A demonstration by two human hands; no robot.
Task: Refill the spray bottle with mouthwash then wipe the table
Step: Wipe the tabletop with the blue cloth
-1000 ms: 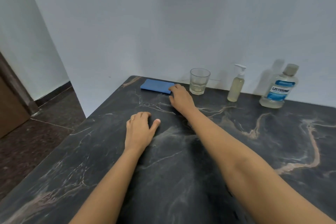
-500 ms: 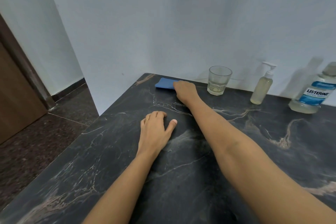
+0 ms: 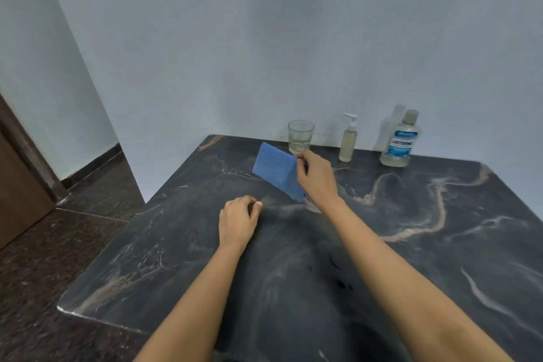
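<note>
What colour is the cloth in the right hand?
Blue, with a fine ribbed texture; the cloth in the right hand shows in the head view.

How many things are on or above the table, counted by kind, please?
Bottles: 2, the spray bottle and the mouthwash bottle
Glasses: 1, the glass
Cloths: 1, the blue cloth, held in the right hand
Total: 4

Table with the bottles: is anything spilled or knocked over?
Nothing stands out. The clear drinking glass, small pump bottle and mouthwash bottle stand upright by the wall; the dark marble table shows no puddle. The right hand holds a blue cloth.
</note>
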